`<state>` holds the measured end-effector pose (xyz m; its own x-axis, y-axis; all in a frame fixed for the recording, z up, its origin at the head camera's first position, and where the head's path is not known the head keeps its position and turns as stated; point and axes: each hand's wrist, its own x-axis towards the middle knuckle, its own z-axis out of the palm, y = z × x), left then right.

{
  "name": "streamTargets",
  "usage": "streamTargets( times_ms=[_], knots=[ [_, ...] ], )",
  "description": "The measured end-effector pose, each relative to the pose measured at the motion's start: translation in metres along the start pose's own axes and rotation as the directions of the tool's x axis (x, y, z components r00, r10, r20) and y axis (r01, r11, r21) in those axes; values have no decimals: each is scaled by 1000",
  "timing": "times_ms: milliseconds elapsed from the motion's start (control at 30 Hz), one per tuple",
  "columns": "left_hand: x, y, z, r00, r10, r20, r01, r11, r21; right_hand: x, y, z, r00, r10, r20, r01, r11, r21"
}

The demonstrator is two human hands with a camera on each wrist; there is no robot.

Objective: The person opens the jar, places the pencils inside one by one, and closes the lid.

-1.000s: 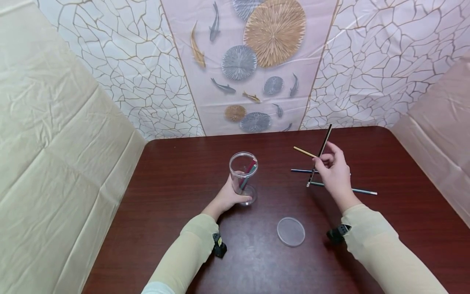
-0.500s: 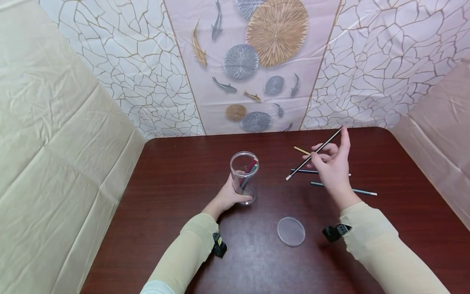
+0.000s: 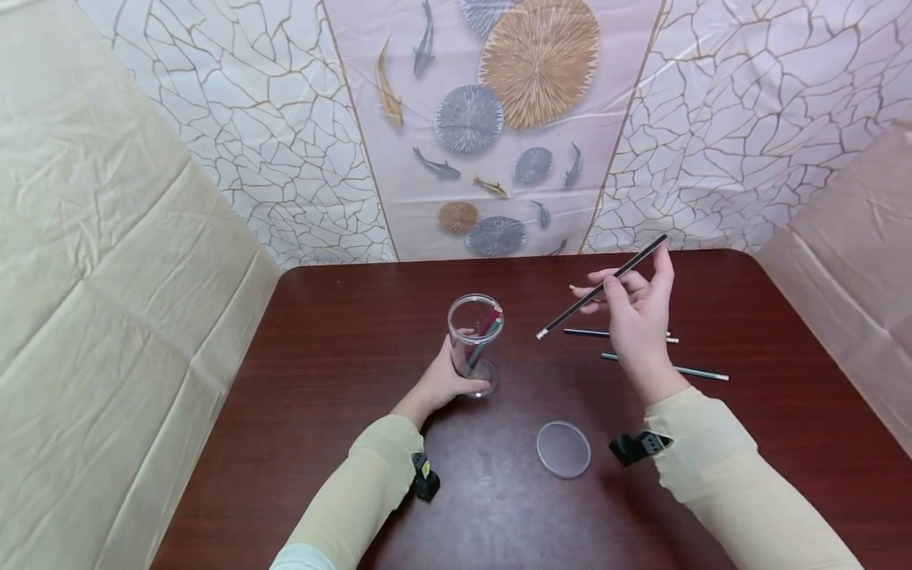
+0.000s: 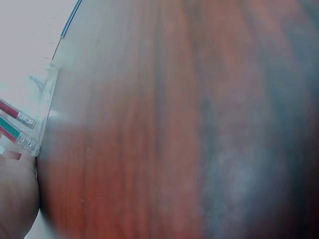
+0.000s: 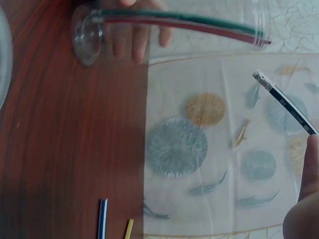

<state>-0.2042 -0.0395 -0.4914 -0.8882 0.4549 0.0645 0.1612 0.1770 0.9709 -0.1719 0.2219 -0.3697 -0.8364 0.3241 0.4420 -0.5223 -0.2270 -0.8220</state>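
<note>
My left hand (image 3: pixel 446 372) grips a clear plastic jar (image 3: pixel 474 318) standing upright on the table. Inside it lean a red pencil (image 3: pixel 490 320) and a green pencil (image 3: pixel 484 342), whose eraser ends show low in the jar in the left wrist view. Above the table to the right, my right hand (image 3: pixel 640 317) pinches a black pencil (image 3: pixel 586 298). Its white eraser end slants down to the left, toward the jar, and the index finger lies near its upper end. In the right wrist view the black pencil (image 5: pixel 289 105) carries an HB mark.
A blue pencil (image 3: pixel 587 332) and a teal pencil (image 3: pixel 701 373) lie on the table around the right hand. Mostly hidden behind its fingers is a yellow pencil (image 3: pixel 572 287). A round clear lid (image 3: pixel 564 450) lies nearer the front. Patterned cloth (image 3: pixel 499 158) hangs beyond the table's back edge.
The right hand has turned the black pencil from steep to slanted, eraser end swinging left, and shifted slightly left toward the jar. The left hand and jar stay put.
</note>
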Motion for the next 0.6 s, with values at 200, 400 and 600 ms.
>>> streamTargets(
  times_ms=[200, 400, 600],
  knots=[
    [6, -19, 1, 1000, -9, -17, 9, 1000, -6, -1, -5, 15, 999, -43, 11, 42, 996, 77],
    [2, -7, -2, 1000, -12, 10, 12, 1000, -9, -1, -11, 35, 998, -46, -32, 53, 965, 259],
    [-4, 13, -3, 999, -23, 31, 23, 1000, -7, -8, -5, 49, 1000, -27, 7, 24, 963, 270]
  ],
)
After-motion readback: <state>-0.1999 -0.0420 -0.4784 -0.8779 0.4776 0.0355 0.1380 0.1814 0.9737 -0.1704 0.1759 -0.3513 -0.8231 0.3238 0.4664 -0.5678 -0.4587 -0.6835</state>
